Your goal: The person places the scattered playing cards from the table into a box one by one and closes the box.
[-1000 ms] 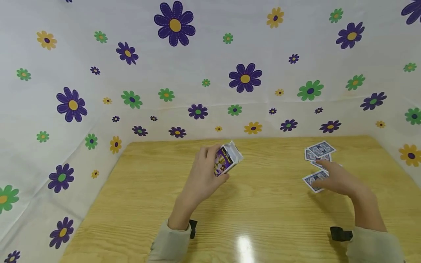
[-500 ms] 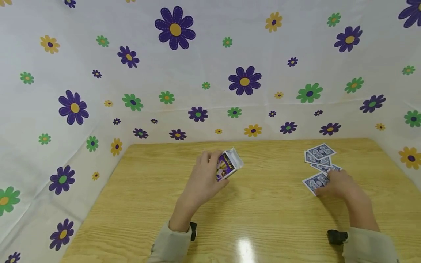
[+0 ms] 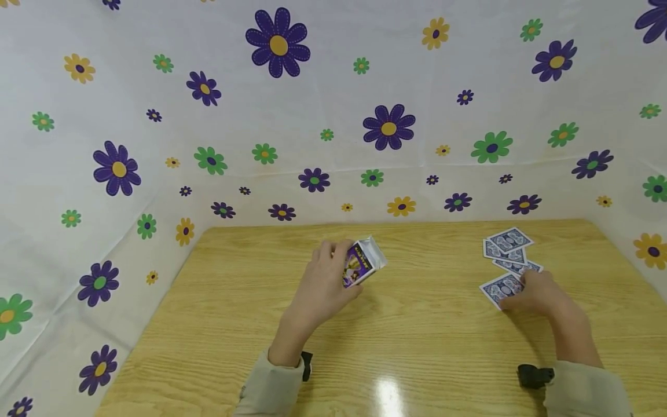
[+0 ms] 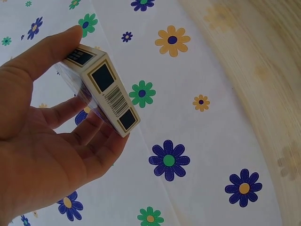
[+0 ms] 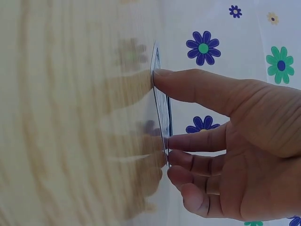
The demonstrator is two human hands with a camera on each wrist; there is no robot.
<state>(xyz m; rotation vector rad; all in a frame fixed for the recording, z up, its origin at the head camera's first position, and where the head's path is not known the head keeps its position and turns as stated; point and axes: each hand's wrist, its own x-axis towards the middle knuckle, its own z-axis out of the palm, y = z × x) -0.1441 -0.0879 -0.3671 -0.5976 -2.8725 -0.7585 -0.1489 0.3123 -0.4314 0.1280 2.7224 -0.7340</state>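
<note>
My left hand grips a purple and white playing-card box above the table, thumb on one side and fingers on the other. The box is tilted, its white flap open at the upper right. In the left wrist view the barcoded end of the card box faces the camera. At the right, my right hand pinches the nearest blue-backed playing card by its edges, flat on the table. In the right wrist view the thumb and curled fingers sit at opposite edges of the card.
Several more blue-backed cards lie face down in an overlapping spread beyond my right hand. The wooden table meets a white flowered cloth at the back and sides. Dark straps show at both wrists.
My right hand has come down and drawn slightly toward me, its fingers closing to the nearest card's edges. The left hand and box hold nearly the same place; the view has tilted slightly.
</note>
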